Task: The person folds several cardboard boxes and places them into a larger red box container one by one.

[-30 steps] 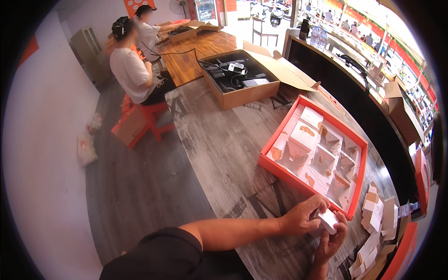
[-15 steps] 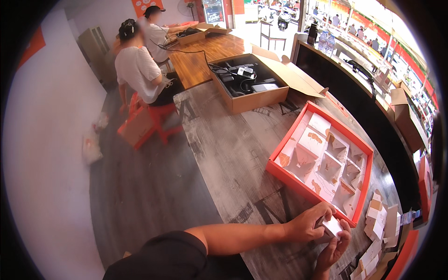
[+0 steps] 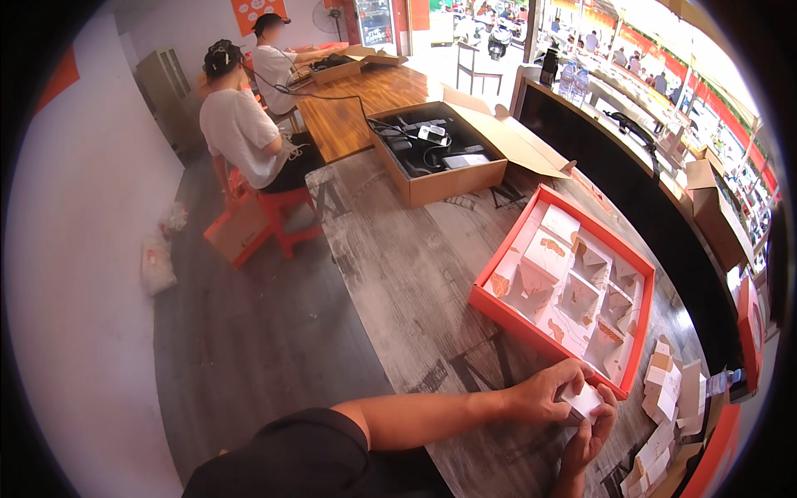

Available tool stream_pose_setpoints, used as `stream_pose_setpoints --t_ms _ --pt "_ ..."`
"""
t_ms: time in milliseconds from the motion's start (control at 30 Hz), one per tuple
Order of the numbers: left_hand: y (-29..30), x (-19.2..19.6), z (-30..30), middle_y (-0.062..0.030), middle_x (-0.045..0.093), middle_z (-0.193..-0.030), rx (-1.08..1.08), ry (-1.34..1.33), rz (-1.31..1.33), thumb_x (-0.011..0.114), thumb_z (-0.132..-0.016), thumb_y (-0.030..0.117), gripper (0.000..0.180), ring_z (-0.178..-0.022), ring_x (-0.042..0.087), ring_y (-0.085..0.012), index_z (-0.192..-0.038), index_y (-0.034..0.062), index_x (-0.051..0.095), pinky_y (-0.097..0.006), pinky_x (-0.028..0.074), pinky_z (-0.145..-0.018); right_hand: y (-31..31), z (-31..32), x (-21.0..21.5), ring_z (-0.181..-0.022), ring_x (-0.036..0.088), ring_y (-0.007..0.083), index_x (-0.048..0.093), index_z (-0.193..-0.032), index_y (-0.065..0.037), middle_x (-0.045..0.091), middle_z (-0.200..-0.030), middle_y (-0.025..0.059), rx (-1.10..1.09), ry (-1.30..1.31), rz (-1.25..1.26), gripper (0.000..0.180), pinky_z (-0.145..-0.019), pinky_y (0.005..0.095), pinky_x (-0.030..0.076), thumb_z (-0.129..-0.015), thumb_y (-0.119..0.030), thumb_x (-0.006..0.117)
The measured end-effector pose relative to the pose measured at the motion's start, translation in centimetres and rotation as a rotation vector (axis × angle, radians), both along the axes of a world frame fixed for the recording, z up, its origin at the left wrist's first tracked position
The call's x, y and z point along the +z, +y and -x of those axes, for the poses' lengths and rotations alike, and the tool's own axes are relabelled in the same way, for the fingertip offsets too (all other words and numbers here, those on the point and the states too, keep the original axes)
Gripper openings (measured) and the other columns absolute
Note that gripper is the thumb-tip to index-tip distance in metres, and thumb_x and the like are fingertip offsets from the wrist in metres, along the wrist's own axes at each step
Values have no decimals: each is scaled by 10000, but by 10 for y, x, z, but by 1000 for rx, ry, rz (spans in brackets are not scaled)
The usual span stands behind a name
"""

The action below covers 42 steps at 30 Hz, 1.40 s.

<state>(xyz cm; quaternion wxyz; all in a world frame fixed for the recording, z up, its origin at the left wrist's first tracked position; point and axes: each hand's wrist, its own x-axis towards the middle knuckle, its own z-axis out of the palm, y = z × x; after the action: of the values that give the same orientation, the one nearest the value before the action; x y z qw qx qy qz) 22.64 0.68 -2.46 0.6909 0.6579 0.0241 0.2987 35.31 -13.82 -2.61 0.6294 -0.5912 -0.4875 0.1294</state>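
Note:
Both my hands grip a small white cardboard box (image 3: pixel 583 401) just off the near edge of a red gift box. My left hand (image 3: pixel 544 397) has its fingers curled over the box's left side. From below, my right hand (image 3: pixel 591 436) holds its right side, with the thumb on the lower edge. The red gift box (image 3: pixel 513 326) lies open on the table, with white, patterned dividers (image 3: pixel 581 295) forming compartments inside. One taller white carton (image 3: pixel 545 259) stands in its left part. The underside of the small box is hidden by my fingers.
Folded white cardboard pieces (image 3: pixel 664 390) lie on the table (image 3: pixel 398 274) to my right, near a plastic bottle (image 3: pixel 724 380). Farther off stands an open brown carton (image 3: pixel 457 184) with electronics and cables. Two people (image 3: pixel 242 124) sit at the wooden table (image 3: pixel 344 124) at far left.
The view has shifted slightly, so the surroundings sit a little differently. Both hands still hold the small white box in nearly the same place, with a slight change of finger position.

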Motion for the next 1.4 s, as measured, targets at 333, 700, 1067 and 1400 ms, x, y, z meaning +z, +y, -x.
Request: stream_pose_setpoints --t_ms 333,700,1067,1400 --pt "11 -6 -1 -169 563 -1297 -18 59 -77 642 -801 59 150 -1274 524 -240 -923 50 555 -358 412 -1066 -3 -9 -12 -1259 489 289 484 -1011 -66 504 -1340 193 70 40 -23 241 -1098 424 360 -905 -245 605" --pt "26 3 10 -81 600 -1112 -123 191 -80 681 -807 106 227 -1077 562 -174 -995 55 565 -320 464 -955 -2 -17 0 -1230 503 306 449 -1024 -79 503 -1300 193 226 -36 66 257 -1093 422 372 -832 -116 616" --pt "33 16 20 -167 636 -1243 -40 227 -79 818 -811 316 724 -1152 620 -237 -1391 7 514 -358 504 -995 4 -21 -15 -1217 553 224 534 -1337 12 579 -1338 140 119 259 33 432 -1048 371 436 -963 -193 605" --pt "34 24 22 -129 543 -1368 -94 165 -242 928 -734 346 924 -1238 549 -218 -1438 -20 453 -367 469 -1051 -5 -22 -13 -1174 571 206 518 -1351 22 576 -1340 132 105 433 -16 463 -1016 360 455 -1005 -286 527"
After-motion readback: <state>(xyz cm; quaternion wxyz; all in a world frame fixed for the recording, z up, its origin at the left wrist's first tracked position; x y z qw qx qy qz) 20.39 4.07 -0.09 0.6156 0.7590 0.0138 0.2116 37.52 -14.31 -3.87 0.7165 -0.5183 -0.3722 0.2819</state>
